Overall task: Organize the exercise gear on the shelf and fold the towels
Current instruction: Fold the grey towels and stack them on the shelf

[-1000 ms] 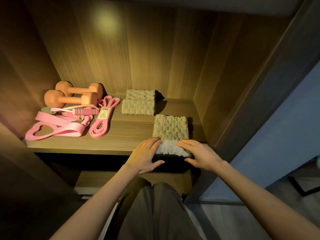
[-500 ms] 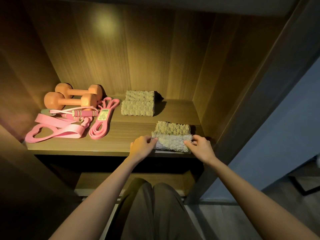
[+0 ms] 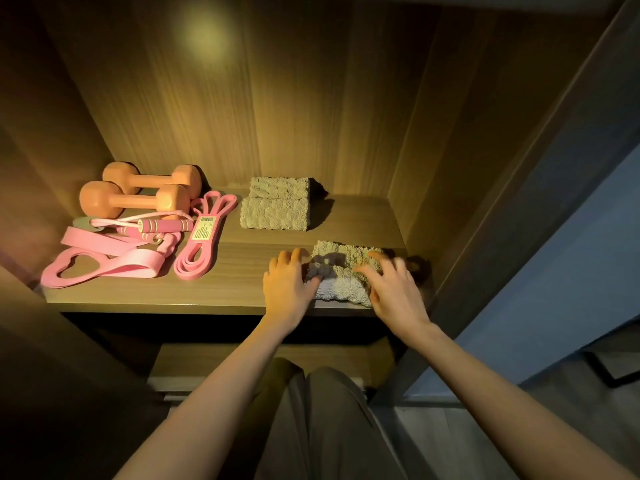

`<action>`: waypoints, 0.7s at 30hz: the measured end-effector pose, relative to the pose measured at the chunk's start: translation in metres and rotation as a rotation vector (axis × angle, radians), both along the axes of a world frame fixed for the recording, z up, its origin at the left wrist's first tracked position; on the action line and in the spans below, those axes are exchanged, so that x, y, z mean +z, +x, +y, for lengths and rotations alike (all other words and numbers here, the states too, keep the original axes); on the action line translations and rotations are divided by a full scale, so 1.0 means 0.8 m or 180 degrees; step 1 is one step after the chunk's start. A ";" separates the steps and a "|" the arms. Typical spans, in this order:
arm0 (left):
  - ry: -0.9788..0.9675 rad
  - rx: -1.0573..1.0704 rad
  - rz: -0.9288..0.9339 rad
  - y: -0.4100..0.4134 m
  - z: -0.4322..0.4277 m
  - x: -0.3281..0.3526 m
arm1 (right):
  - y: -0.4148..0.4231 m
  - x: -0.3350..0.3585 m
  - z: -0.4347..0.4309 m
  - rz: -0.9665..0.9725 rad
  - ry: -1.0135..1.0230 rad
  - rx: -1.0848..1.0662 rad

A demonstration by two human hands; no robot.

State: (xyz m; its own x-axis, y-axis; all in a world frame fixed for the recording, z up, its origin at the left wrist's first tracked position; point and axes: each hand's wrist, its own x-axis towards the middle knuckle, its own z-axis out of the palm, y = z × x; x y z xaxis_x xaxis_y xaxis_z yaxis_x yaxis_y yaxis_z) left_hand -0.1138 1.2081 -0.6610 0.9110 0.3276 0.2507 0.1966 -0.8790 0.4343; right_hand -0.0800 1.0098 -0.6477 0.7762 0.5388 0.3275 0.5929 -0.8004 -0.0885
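You are finishing the towel fold. The towel (image 3: 341, 291) lies at the front right of the shelf (image 3: 156, 300). Your left hand (image 3: 289, 282) rests flat at its left edge with the thumb on it. Your right hand (image 3: 394, 289) is spread open over it, blurred, gripping nothing. Next, I'd press it flat and slide it back beside the folded towel (image 3: 275, 211).

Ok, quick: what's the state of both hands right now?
Left hand: open, touching the left end of the front towel.
Right hand: open, fingers spread over the front towel; blurred, contact unclear.
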 end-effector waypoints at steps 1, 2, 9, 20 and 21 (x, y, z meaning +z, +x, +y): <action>0.0195 -0.0185 -0.0028 0.002 0.000 0.000 | 0.002 -0.001 -0.002 -0.0113 -0.0080 0.0199; 0.0366 -0.0432 -0.0054 0.003 -0.001 0.002 | 0.004 -0.003 -0.003 -0.0204 -0.0128 0.0375; 0.0649 -0.1531 0.0351 -0.007 0.006 0.003 | -0.001 0.006 -0.018 0.0758 -0.0560 0.0624; -0.0108 -0.1799 0.0014 -0.046 0.019 0.001 | -0.004 0.012 -0.040 0.1620 0.0325 0.0608; -0.0382 -0.1728 0.0028 -0.048 0.018 0.005 | -0.003 0.015 -0.041 0.1758 0.0562 0.0569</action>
State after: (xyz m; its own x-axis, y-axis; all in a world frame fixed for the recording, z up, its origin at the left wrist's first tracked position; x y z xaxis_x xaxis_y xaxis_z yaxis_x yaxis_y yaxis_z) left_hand -0.1525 1.2223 -0.6569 0.9589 -0.1635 0.2321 -0.2666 -0.7996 0.5381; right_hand -0.0824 0.9774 -0.6357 0.7593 0.6507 -0.0017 0.5453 -0.6378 -0.5439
